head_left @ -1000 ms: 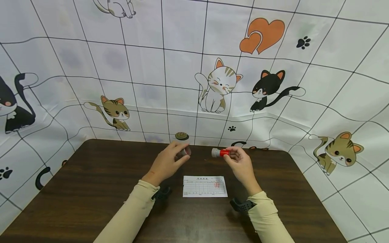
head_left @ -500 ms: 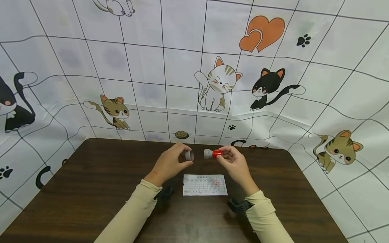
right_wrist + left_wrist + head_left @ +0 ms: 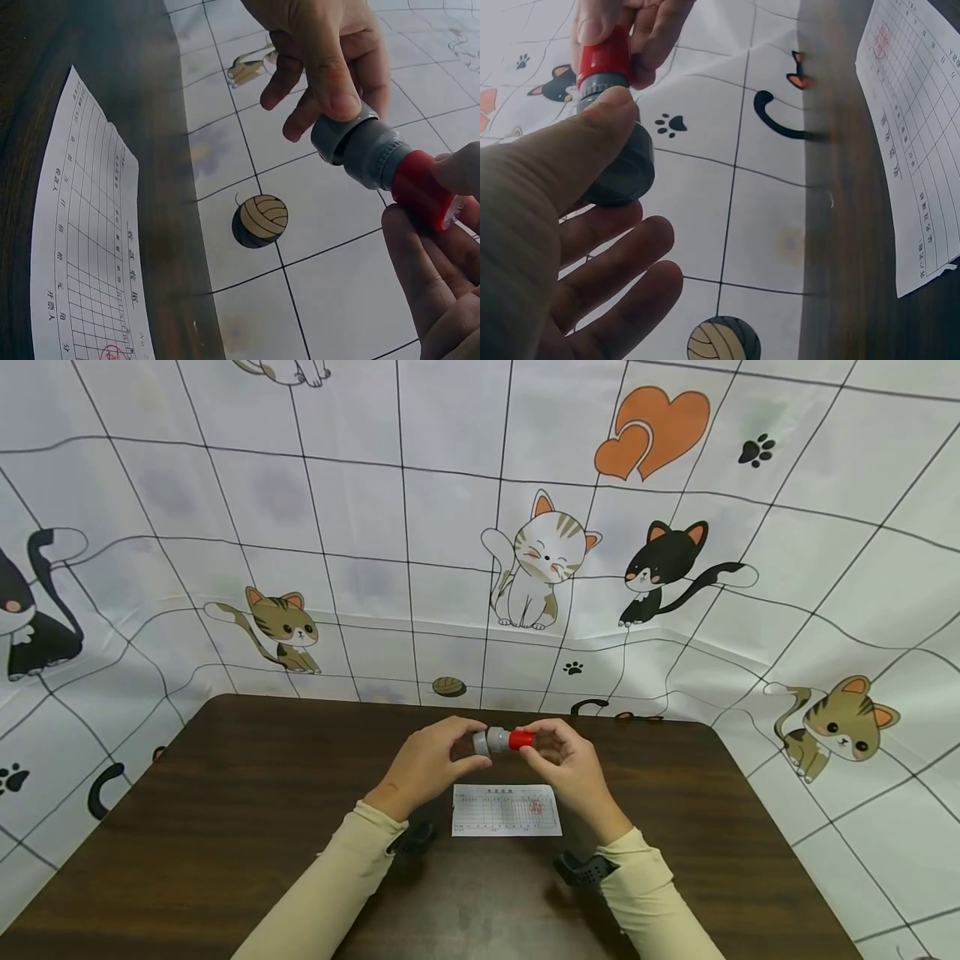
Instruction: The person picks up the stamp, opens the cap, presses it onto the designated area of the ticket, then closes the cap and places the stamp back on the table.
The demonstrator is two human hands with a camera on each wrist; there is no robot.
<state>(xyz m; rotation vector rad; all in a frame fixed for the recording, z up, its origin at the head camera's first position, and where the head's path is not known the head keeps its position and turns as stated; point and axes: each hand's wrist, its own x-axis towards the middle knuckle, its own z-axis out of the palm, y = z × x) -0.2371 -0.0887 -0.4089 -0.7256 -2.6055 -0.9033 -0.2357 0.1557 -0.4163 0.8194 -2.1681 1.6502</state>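
Observation:
In the head view my right hand (image 3: 576,770) pinches a stamp (image 3: 521,740) by its red handle, the grey end pointing left. My left hand (image 3: 429,763) holds a grey cap (image 3: 480,743) between thumb and fingers, over that grey end. Cap (image 3: 330,139) and stamp (image 3: 421,189) stand in one line in the right wrist view, the cap slightly askew. From the left wrist, the thumb lies along the cap (image 3: 622,177), with the other fingers spread beneath. A printed form (image 3: 506,811) with a round red seal mark lies on the table below both hands.
The dark wooden table (image 3: 225,827) ends just beyond the hands. Behind it hangs a white sheet (image 3: 360,510) with grid lines and cartoon cats. A dark band with a wrist device (image 3: 585,868) sits on each wrist.
Both hands have come together: the right moved left with the stamp, the left slightly right with the cap. The gap between cap and stamp has closed.

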